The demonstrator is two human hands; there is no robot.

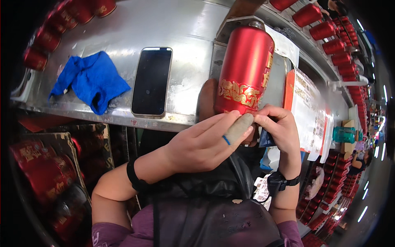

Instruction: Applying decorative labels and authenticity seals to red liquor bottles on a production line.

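Observation:
A shiny red bottle (245, 68) with gold ornament lies tilted on a metal holder (218, 57), its neck end pointing away from me. At its near end my left hand (201, 144) has its fingers pressed together, fingertips against the bottle's lower edge. A grey finger cot (238, 131) with a blue rim covers one of its fingers; the thumb is hidden. Closed in a pinch, my right hand (279, 125) meets the left fingertips beside the bottle's base. Whatever small thing lies between the fingers is hidden.
On the metal bench (189, 61) lie a dark-screened phone (152, 82) and a crumpled blue cloth (91, 80). Red containers (47, 35) line the far left. Below the bench, a carton (76, 156) holds red bottles. Printed sheets (308, 107) stand at right, near racks of red bottles (321, 31).

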